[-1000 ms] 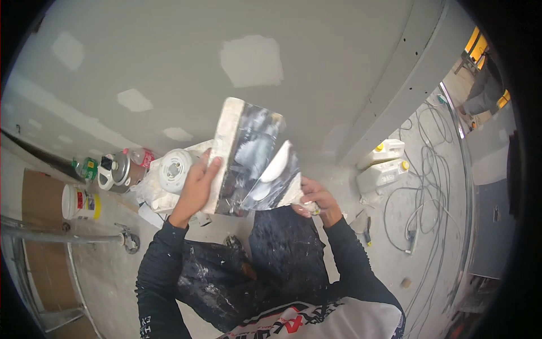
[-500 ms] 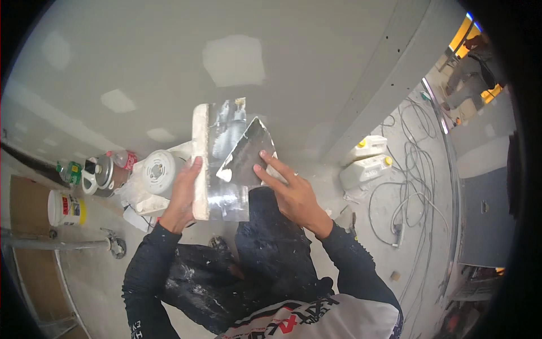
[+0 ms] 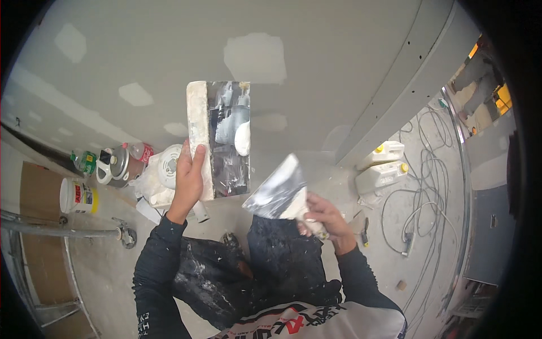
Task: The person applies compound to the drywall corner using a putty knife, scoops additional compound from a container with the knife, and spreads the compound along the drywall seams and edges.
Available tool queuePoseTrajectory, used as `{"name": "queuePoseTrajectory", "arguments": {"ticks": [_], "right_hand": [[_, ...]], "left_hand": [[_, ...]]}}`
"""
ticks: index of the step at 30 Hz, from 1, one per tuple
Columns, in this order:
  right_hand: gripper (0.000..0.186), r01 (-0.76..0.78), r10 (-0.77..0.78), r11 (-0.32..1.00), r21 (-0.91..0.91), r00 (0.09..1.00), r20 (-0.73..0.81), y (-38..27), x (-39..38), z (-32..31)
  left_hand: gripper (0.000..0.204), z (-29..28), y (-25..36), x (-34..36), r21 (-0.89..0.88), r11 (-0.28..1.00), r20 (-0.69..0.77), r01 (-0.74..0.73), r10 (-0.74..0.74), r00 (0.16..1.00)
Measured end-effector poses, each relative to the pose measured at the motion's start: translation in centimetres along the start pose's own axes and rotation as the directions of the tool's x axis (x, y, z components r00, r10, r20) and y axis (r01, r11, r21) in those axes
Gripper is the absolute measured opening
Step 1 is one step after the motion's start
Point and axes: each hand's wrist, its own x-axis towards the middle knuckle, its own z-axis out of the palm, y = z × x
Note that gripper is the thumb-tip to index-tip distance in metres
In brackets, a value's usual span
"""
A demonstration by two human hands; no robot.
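My left hand [image 3: 191, 179] grips the pale, plaster-crusted handle edge of a wide steel drywall knife [image 3: 228, 164], its blade held upright in front of the wall. White compound [image 3: 242, 139] sits in a lump on the blade's right edge, with streaks above. In my right hand [image 3: 327, 217] is a triangular putty knife [image 3: 282, 189], held by its handle. Its blade points up and left, apart from the wide knife, and white compound coats its upper tip and the part near the handle.
The grey wall [image 3: 316, 68] ahead carries several white patches. On the floor at left stand a white bucket [image 3: 70, 195], bottles [image 3: 84, 162] and a white round appliance [image 3: 169, 166]. At right are white jugs [image 3: 381, 178], coiled cables [image 3: 432, 192] and another scraper [image 3: 365, 231]. A person's legs [image 3: 474, 79] show far right.
My right hand has drawn the putty knife off the wide knife, down and right, turning it so its other face shows. The wide knife has risen slightly.
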Motion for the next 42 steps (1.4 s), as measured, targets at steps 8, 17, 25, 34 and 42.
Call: {"name": "queuePoseTrajectory", "arguments": {"ticks": [8, 17, 25, 34, 42], "right_hand": [[0.052, -0.015, 0.034, 0.980, -0.199, 0.995, 0.090, 1.9, 3.8, 0.4], [0.051, 0.051, -0.038, 0.991, -0.120, 0.993, 0.109, 2.0, 4.4, 0.6], [0.054, 0.147, -0.128, 0.969, -0.198, 0.986, 0.107, 1.0, 4.2, 1.0], [0.065, 0.450, -0.433, 0.889, 0.088, 0.887, -0.163, 3.1, 6.6, -9.9], [0.052, 0.423, -0.338, 0.906, 0.017, 0.747, -0.573, 9.3, 9.9, -29.4]], "left_hand": [[0.044, 2.1, 2.5, -1.7, 0.244, 0.968, 0.110, -0.059, 0.033, 0.993], [0.040, 2.0, 3.7, -2.8, 0.379, 0.906, 0.207, -0.188, 0.115, 0.972], [0.044, 0.6, 3.2, -3.6, 0.462, 0.846, 0.350, -0.265, 0.100, 0.931], [0.037, -3.6, 1.4, -1.5, 0.344, 0.927, 0.026, -0.150, 0.150, 0.988], [0.036, -2.8, 0.3, -2.0, 0.355, 0.930, 0.155, -0.097, 0.044, 0.987]]}}
